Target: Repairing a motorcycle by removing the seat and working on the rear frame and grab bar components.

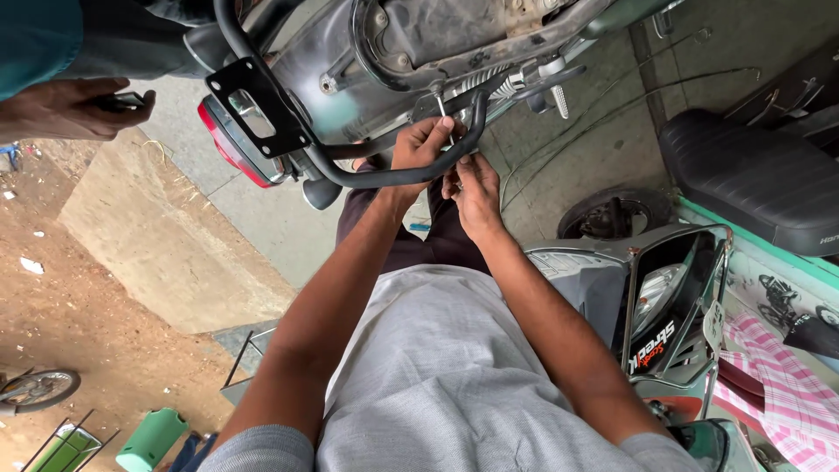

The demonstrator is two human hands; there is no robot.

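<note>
step: fastening grab rail [384, 175] on scooter [393, 52] | left hand [421, 144] grasping rail | right hand [474, 194] pinching small tool [443, 109], probably a key | next: steady turning, firm grip

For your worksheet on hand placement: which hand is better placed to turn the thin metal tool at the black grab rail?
Probably the left hand: its grip is already around the thin metal tool. The right hand sits lower, under the black grab rail.
</note>
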